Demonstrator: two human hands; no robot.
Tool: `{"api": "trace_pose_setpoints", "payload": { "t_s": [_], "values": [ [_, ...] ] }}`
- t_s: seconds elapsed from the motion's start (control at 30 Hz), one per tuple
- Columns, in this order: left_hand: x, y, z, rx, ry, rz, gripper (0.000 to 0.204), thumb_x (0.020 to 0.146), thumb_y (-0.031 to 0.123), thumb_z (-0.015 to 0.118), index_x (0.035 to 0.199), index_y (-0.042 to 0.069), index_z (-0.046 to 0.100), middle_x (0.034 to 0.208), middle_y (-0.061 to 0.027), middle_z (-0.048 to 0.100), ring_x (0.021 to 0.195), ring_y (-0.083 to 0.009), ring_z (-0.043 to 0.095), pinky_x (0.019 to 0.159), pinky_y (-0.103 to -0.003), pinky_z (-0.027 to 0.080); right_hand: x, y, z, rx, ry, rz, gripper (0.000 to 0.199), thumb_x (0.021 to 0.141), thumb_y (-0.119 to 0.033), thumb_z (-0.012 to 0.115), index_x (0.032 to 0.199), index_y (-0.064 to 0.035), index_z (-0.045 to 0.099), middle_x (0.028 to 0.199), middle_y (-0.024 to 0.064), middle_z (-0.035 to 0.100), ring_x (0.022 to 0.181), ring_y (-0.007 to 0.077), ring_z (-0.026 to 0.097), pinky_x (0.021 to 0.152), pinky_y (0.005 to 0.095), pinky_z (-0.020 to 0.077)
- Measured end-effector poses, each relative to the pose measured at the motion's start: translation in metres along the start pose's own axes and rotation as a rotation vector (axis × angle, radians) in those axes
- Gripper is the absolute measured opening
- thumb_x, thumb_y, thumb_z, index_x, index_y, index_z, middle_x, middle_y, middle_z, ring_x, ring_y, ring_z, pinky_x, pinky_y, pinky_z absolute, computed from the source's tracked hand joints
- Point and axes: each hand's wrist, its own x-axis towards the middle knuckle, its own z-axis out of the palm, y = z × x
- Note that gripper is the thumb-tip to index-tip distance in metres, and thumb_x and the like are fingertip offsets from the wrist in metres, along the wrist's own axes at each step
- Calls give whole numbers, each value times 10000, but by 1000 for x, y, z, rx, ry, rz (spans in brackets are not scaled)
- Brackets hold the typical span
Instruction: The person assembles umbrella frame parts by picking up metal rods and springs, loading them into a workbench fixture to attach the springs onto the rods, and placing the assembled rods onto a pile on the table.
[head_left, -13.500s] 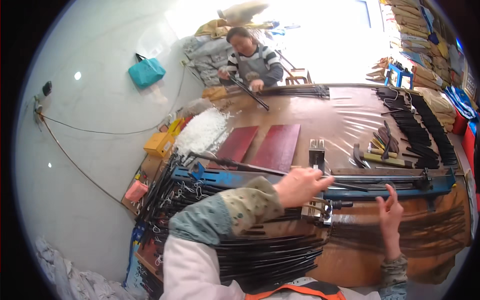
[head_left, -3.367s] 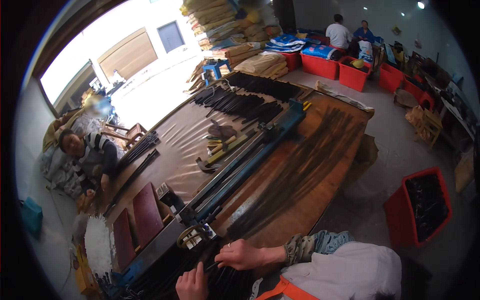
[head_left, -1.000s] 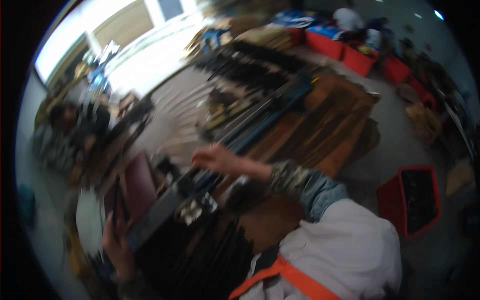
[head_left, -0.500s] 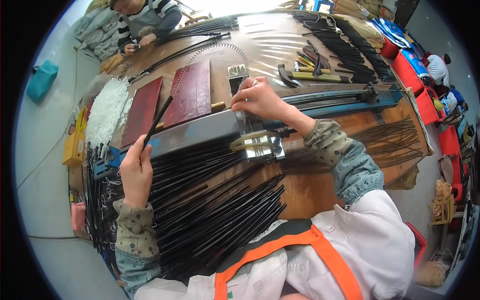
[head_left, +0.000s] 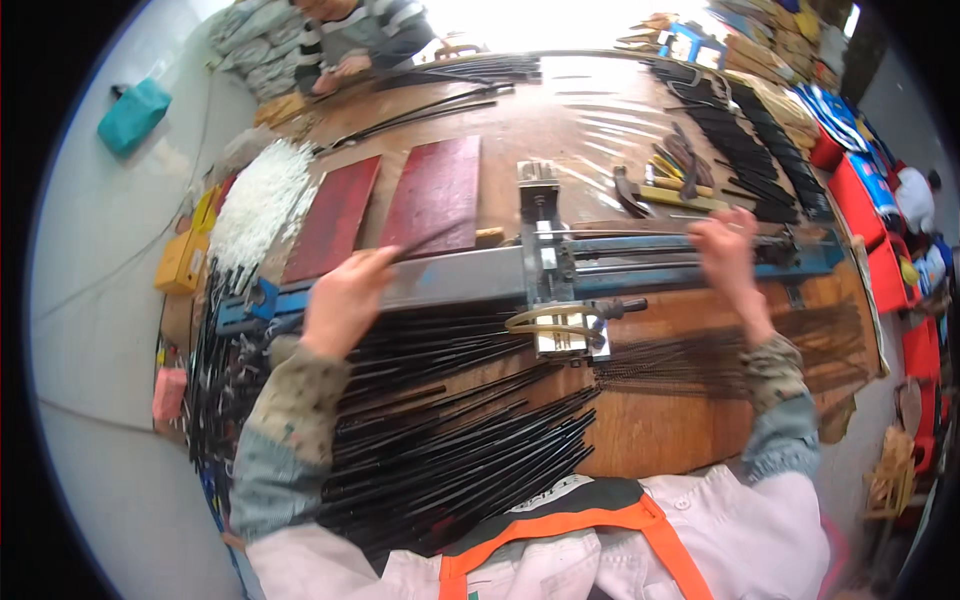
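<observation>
Work looks to be mid-batch, with one piece in hand and plenty lying around you. Your left hand (head_left: 348, 302) is closed around a slim black rod (head_left: 432, 238), which slants up and rightward over the grey metal rail (head_left: 455, 282), its tip in front of the right-hand red board (head_left: 436, 188). That rod lies clear of the silver clamp block (head_left: 572, 334), so nothing shows it as fixed there. Your right hand (head_left: 724, 250) hangs over the rail's right half with its fingers bent inward; it is blurred, and you cannot tell from this view whether they grip anything. Many black rods (head_left: 475, 445) fan across the bench at front left, and a bundle of brown wire springs (head_left: 690, 362) lies loose to the right of the clamp block. Which rods are finished and which are left cannot be told; the springs in that bundle appear unused.
</observation>
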Motion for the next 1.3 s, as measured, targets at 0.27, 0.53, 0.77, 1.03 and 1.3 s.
{"api": "trace_pose_setpoints", "payload": {
  "t_s": [0.27,0.53,0.77,1.03,1.3],
  "values": [
    [71,63,99,-55,-184,97,200,984,233,623,1090,82,702,967,-132,707,851,-353,695,735,-441,572,-58,95,-17,-67,57,35,40,949,-126,654,953,-90,638,918,63,654,1025,277,599,1091,460,346],
    [58,56,120,-243,-54,99,279,953,328,672,920,57,728,953,-130,698,906,-342,687,818,-443,565,-60,91,-1,26,122,54,53,925,-73,675,960,-78,635,888,72,609,974,290,597,1011,435,395],
    [59,56,112,-255,-170,35,229,959,236,665,1119,93,744,1182,-118,717,1022,-330,691,893,-434,571,-38,19,-55,34,80,139,188,907,-81,646,1063,-91,750,1085,98,758,1150,327,639,1031,466,451],
    [72,63,128,-92,-203,112,165,997,199,568,1022,51,637,821,-249,643,804,-475,630,650,-550,458,-84,-74,-33,173,135,42,239,933,-332,722,1118,-181,728,1062,-39,732,1189,209,611,1016,440,312],
    [69,58,131,-43,-208,81,155,998,189,560,998,45,619,800,-248,628,792,-481,623,644,-542,452,-56,-121,-21,491,13,91,271,946,-328,717,1129,-129,709,965,45,710,1096,224,588,931,420,347]
  ]
}}
